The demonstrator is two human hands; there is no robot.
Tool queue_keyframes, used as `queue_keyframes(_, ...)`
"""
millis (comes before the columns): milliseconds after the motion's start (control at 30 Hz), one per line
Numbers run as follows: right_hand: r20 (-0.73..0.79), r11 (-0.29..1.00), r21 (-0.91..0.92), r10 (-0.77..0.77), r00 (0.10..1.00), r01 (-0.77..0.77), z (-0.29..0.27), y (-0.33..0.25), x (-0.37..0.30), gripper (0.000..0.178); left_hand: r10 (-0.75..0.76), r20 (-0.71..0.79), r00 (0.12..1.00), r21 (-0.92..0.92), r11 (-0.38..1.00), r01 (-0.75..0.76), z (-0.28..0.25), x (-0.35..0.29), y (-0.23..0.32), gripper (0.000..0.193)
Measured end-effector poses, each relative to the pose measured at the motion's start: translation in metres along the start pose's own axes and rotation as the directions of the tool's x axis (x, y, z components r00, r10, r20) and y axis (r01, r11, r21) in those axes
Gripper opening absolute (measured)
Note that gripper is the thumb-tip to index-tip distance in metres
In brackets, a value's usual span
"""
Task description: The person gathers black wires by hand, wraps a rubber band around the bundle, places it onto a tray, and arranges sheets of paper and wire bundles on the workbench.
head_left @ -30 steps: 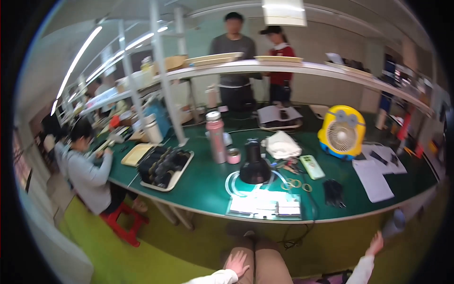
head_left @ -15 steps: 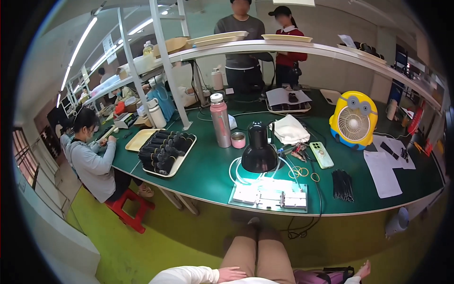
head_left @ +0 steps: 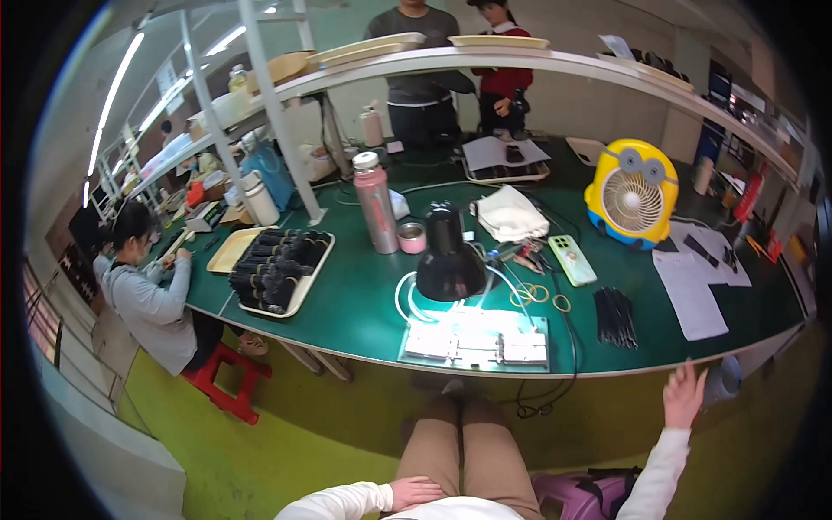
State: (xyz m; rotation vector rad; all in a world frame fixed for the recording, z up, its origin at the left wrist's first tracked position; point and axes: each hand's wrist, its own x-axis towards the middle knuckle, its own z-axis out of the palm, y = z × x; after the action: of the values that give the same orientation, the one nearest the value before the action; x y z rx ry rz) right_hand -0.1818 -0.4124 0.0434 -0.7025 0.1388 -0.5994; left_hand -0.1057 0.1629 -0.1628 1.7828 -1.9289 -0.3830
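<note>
My left hand (head_left: 416,492) lies flat on my thigh with its fingers stretched out, holding nothing. Out to the right, my right hand (head_left: 685,397) is raised in front of the table's front edge, fingers apart and nothing in them. The nearest things to it are a bluish bin (head_left: 722,381) below the table edge and a bundle of thin black strips (head_left: 615,318) on the green table (head_left: 347,299). Straight ahead, a metal fixture (head_left: 475,342) with white tubes sits at the front edge, lit by a black lamp (head_left: 450,264).
A tray of black bundled parts (head_left: 282,269) stands left. Behind are a steel bottle (head_left: 374,208), white cloth (head_left: 511,214), phone (head_left: 572,260), yellow fan (head_left: 633,195) and papers (head_left: 691,295). A shelf (head_left: 485,59) spans above. A co-worker (head_left: 152,286) sits left; two people stand behind.
My right hand has risen from beside the purple stool, moving up and forward toward the table's right front edge. The left hand stays on my thigh. The view has shifted slightly.
</note>
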Motion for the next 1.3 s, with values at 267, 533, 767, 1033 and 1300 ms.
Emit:
queue_keyframes(267, 0.991, 0.981, -0.056, 0.077, -0.107, 0.188, 0.235, -0.057, -0.022, 0.047, -0.056, -0.006, 0.998, 0.09, 0.994, 0.056, 0.006, -0.003, 0.005, 0.043)
queue_keyframes(533, 0.295, -0.174, -0.956, -0.531, 0.794, 0.238, 0.032, 0.047, 0.088, 0.021, 0.064, -0.104, 0.992, 0.096, 0.994, -0.054, 0.018, -0.012, -0.001, 0.044)
queue_keyframes(767, 0.036, -0.159, -0.983, -0.648, 0.76, -0.089, 0.025, 0.065, 0.097, 0.024, 0.027, -0.075, 0.997, 0.124, 0.992, -0.018, 0.02, -0.015, -0.002, 0.045)
queue_keyframes(1033, 0.007, -0.131, -0.985, -0.67, 0.742, -0.109, 0.028, 0.064, 0.097, 0.023, 0.061, -0.087, 0.994, 0.189, 0.981, -0.043, 0.02, -0.011, -0.007, 0.046)
queue_keyframes(1300, 0.028, -0.133, -0.988, -0.673, 0.739, -0.083, 0.026, 0.065, 0.098, 0.024, 0.076, -0.063, 0.995, 0.224, 0.973, -0.06, 0.021, -0.012, -0.007, 0.047)
